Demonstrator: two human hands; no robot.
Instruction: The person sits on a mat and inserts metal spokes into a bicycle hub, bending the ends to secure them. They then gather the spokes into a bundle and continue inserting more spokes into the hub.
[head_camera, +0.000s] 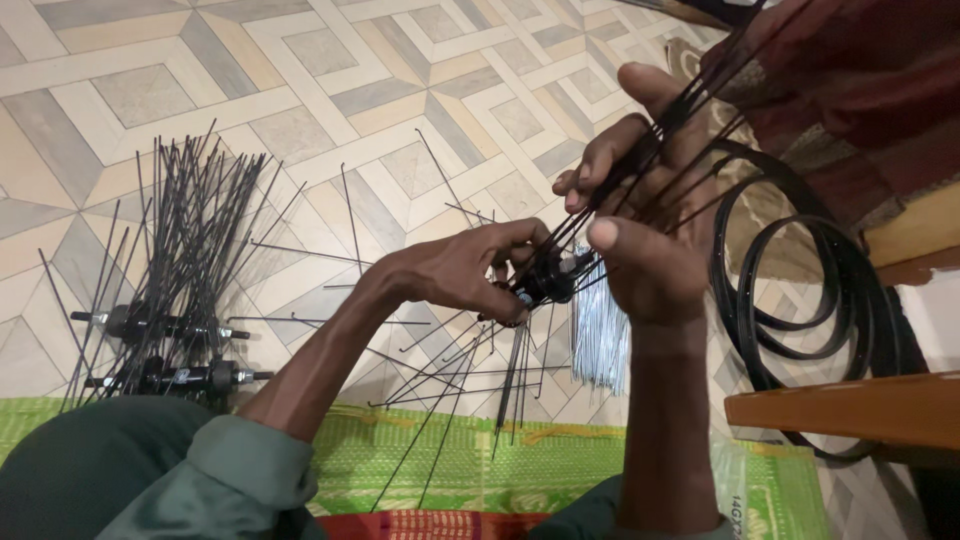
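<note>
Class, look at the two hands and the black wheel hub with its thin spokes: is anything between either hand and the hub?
Nothing visible: the left hand grips the black wheel hub directly, and the right hand holds its thin black spokes just above.

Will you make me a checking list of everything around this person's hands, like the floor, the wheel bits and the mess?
Surface: patterned tile floor; green woven mat at the near edge.
Job's things: black wheel hub with thin black spokes fanning out of it.
Clutter: two spoked hubs lying on the left; loose spokes scattered on the tiles; silvery spoke bundle under the hands.
Grippers: left hand pinches at the hub; right hand grips the hub's spokes.
Cables: nothing seen.
Surroundings: black rims stacked at the right, wooden furniture edge, dark red cloth.
</note>
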